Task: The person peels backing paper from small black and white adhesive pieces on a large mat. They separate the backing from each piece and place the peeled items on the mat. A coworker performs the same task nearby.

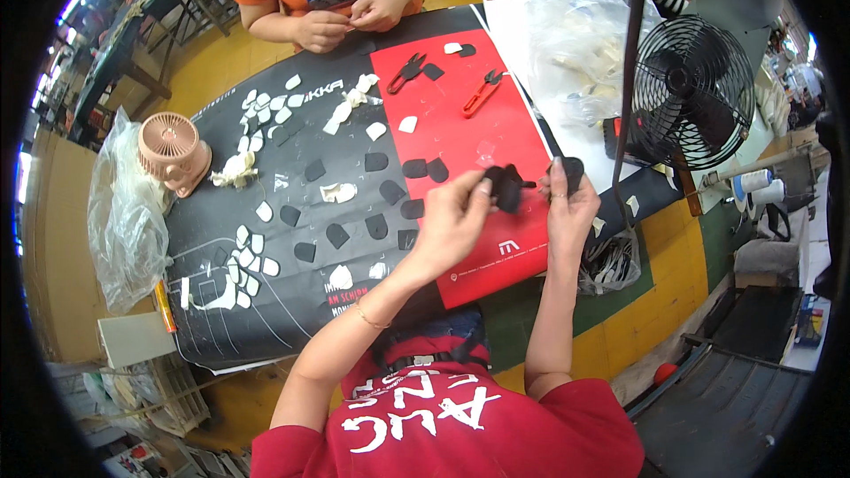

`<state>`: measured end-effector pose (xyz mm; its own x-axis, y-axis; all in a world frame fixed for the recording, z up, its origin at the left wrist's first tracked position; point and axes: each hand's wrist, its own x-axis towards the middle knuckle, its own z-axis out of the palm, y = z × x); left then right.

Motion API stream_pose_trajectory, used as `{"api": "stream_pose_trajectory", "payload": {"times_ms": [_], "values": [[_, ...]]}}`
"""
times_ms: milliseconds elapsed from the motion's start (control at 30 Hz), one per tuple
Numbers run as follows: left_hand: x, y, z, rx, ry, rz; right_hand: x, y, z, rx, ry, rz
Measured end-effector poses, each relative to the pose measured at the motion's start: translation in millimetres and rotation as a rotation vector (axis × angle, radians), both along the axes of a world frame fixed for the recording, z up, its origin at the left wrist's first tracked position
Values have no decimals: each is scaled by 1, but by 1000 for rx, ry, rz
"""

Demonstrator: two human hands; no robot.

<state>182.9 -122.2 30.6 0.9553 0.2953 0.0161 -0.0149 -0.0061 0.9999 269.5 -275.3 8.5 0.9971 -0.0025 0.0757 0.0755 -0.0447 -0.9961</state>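
Above the red part of the table covering, my left hand (458,215) pinches a black rounded pad (506,189), slightly blurred by motion. Just right of it, my right hand (571,211) grips another black rounded pad (575,174) between thumb and fingers. A small dark bit shows between the two hands; I cannot make out what it is. Several matching black pads (377,227) lie loose to the left of my hands. Farther off on the red sheet (443,142) rest a red thread snips (483,95) and a dark-handled thread snips (407,73).
White pads (251,267) and scraps lie across the black covering (292,190). A small pink fan (174,152) stands at left, a black fan (691,93) at right beside a clear plastic bag (580,44). Across the table, a co-worker's hands (350,25) work on something tiny.
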Motion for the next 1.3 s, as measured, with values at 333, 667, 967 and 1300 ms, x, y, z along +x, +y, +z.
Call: {"api": "stream_pose_trajectory", "payload": {"times_ms": [333, 667, 967, 1300], "values": [[5, 24, 6, -398, 44, -142, 4, -2, -1, 238, 6, 393], [-11, 21, 4, -571, 201, -135, -31, 12, 23, 25, 17, 464], [-40, 19, 4, 54, -46, 79, -44, 25, 26, 112, 43, 484], [-100, 37, 8, -177, -199, 360, -1, 14, 19, -147, -205, 117]]}}
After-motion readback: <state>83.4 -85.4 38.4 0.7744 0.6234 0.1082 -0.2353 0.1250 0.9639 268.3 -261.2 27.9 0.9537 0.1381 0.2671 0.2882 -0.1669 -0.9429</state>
